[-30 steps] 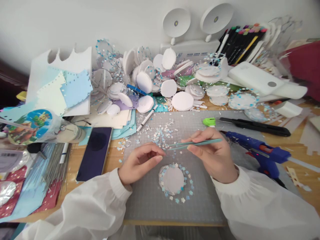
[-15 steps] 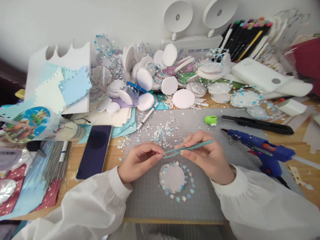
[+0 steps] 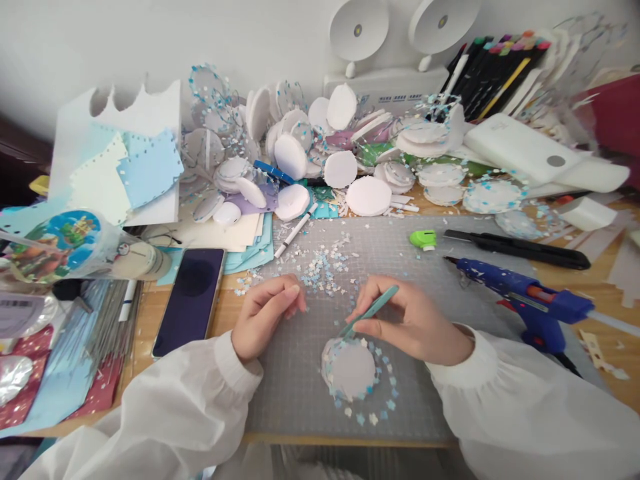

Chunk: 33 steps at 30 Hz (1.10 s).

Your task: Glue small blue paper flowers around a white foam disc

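From the head camera, the right hand pinched tweezers sloped like a pen, likely for fine control, tips by the far rim of a disc flat on the mat. The left hand curled near loose stars, its contents impossible to tell.

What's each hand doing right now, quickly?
Left hand: curled closed; whether it holds anything tiny cannot be told.
Right hand: closed, holding teal tweezers, tips down by the white disc.
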Available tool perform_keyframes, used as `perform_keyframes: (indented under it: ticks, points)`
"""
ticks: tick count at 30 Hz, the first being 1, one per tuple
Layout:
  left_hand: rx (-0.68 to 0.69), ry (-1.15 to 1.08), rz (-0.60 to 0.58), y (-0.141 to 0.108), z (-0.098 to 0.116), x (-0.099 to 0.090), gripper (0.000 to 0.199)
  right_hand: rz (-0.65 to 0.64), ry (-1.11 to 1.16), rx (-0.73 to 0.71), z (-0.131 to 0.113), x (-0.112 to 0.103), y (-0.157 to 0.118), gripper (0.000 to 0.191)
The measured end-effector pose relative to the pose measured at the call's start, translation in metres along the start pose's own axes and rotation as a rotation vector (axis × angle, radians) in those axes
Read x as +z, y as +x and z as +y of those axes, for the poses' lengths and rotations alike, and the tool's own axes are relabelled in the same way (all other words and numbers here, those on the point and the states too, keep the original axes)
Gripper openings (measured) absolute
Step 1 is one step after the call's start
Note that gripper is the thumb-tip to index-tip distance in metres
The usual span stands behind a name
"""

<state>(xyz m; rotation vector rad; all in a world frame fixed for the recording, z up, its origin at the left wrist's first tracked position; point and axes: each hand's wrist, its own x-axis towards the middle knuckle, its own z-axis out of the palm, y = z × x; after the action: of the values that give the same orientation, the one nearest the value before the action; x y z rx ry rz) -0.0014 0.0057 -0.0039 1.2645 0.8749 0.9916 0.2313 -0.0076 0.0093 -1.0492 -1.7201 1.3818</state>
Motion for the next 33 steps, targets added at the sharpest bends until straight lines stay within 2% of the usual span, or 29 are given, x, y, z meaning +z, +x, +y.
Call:
perform_keyframes:
  ticks: [3,8,13,17,20,25,29,33]
  points:
    - [0.01,-0.024,0.02,0.0,0.0,0.001,0.039,-0.028,-0.027,-0.032,0.0,0.0,-0.001,0.01]
    - [0.0,-0.118,0.06,-0.002,-0.001,0.0,0.042,0.14,-0.108,-0.092,0.007,0.0,0.002,0.011]
    - [0.017,-0.17,0.052,-0.004,0.002,0.0,0.045,0.099,-0.17,-0.133,0.011,0.0,0.001,0.011]
    - [0.051,-0.185,0.013,-0.004,0.002,0.001,0.048,0.155,-0.162,-0.186,0.013,0.0,0.0,0.011]
    - [0.082,-0.097,0.001,-0.006,0.0,-0.001,0.043,0.235,-0.059,-0.231,0.011,-0.001,0.001,0.012]
    - [0.146,0.243,-0.068,-0.007,0.004,0.001,0.027,0.348,0.175,-0.259,0.006,-0.002,0.001,0.015]
    - [0.193,0.443,-0.147,-0.007,0.007,0.007,0.017,0.357,0.293,-0.24,0.006,0.001,-0.001,0.014]
    - [0.285,0.502,-0.227,-0.008,0.004,0.01,0.014,0.344,0.314,-0.184,0.005,0.007,-0.001,0.014]
